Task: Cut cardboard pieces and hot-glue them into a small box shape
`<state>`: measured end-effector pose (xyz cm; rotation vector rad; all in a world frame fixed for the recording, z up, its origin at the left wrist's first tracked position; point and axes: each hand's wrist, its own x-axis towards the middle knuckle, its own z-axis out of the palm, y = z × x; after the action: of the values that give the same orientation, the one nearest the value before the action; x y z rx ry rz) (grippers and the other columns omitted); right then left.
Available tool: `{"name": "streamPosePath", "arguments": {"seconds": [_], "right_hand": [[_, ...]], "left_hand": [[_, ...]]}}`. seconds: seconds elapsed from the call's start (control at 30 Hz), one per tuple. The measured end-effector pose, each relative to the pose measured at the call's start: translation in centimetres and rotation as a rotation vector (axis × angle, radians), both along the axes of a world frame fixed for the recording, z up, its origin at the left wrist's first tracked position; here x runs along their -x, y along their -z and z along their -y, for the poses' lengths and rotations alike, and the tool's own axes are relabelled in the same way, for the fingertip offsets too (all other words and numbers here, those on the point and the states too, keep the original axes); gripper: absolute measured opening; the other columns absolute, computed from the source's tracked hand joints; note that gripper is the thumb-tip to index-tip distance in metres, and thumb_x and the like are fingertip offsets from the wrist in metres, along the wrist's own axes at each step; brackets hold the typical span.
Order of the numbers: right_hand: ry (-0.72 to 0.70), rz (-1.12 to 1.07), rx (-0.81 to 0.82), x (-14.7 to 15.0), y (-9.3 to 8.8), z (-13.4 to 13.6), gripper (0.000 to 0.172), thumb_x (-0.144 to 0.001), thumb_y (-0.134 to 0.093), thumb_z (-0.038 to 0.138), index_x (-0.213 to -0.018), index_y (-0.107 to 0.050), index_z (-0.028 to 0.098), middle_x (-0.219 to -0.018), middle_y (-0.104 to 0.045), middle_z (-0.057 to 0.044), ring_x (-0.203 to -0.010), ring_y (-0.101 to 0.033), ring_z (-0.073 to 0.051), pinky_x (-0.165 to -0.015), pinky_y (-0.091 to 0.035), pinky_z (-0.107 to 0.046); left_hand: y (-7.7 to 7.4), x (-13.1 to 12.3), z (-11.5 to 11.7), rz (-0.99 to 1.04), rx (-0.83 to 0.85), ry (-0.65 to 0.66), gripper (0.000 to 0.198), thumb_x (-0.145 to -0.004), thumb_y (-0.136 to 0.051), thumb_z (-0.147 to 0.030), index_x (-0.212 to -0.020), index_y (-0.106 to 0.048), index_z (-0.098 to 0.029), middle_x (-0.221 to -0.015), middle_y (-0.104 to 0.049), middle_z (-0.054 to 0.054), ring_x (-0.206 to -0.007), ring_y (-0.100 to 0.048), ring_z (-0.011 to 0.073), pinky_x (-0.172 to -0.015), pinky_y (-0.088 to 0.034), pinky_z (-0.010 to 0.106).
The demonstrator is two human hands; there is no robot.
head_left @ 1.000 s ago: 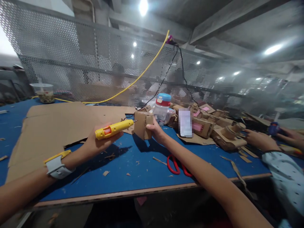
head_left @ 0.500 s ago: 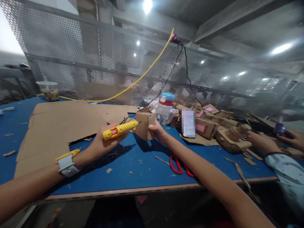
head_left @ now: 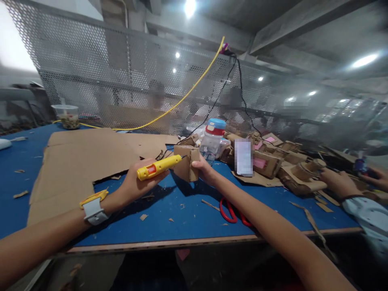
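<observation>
My left hand [head_left: 141, 182] is wrapped around a yellow glue gun [head_left: 159, 167]. Its thin dark tip points right and meets or overlaps the upper part of a small cardboard box [head_left: 183, 161]; whether they touch I cannot tell. The box is gripped at its right side by my right hand [head_left: 204, 167], thumb on the near face and the other fingers hidden behind. Below my right forearm lie red-handled scissors [head_left: 228, 210], partly covered by it. A white-banded watch [head_left: 94, 208] with a yellow case is on my left wrist.
A large cardboard sheet [head_left: 72, 161] covers the left of the blue table [head_left: 127, 230]. Behind the box stand a blue-lidded bottle [head_left: 212, 139], a blurred upright panel [head_left: 244, 157] and cardboard models [head_left: 266, 161]. A co-worker's hand [head_left: 339, 182] works at right. A yellow cable [head_left: 182, 97] hangs behind.
The whole view has shifted slightly right. The glue gun's tip has moved a little further across the box's face. Both hands keep their holds.
</observation>
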<state>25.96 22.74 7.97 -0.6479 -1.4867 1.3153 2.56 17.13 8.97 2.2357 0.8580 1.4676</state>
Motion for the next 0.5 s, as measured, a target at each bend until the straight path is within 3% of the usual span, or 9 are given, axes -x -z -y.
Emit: {"name": "streamPosePath", "arguments": {"seconds": [0.27, 0.5], "right_hand": [[-0.031, 0.0, 0.0, 0.18, -0.27, 0.56, 0.086, -0.055, -0.078, 0.049, -0.131, -0.047, 0.026, -0.118, -0.066, -0.008, -0.109, -0.062, -0.03, -0.094, -0.05, -0.044], [-0.047, 0.02, 0.006, 0.24, -0.12, 0.47, 0.083, -0.055, -0.078, 0.05, -0.129, -0.049, 0.024, -0.114, -0.066, -0.008, -0.107, -0.063, -0.03, -0.093, -0.05, -0.043]], "left_hand": [[0.12, -0.08, 0.12, 0.014, -0.038, -0.041, 0.021, -0.085, -0.064, -0.037, -0.075, -0.058, -0.019, -0.071, -0.061, 0.003, -0.062, -0.057, 0.0159, -0.058, -0.049, 0.03], [-0.23, -0.07, 0.11, -0.048, -0.154, -0.067, 0.022, -0.086, -0.061, -0.032, -0.068, -0.053, -0.022, -0.062, -0.055, 0.0, -0.054, -0.051, 0.0144, -0.053, -0.043, 0.03]]}}
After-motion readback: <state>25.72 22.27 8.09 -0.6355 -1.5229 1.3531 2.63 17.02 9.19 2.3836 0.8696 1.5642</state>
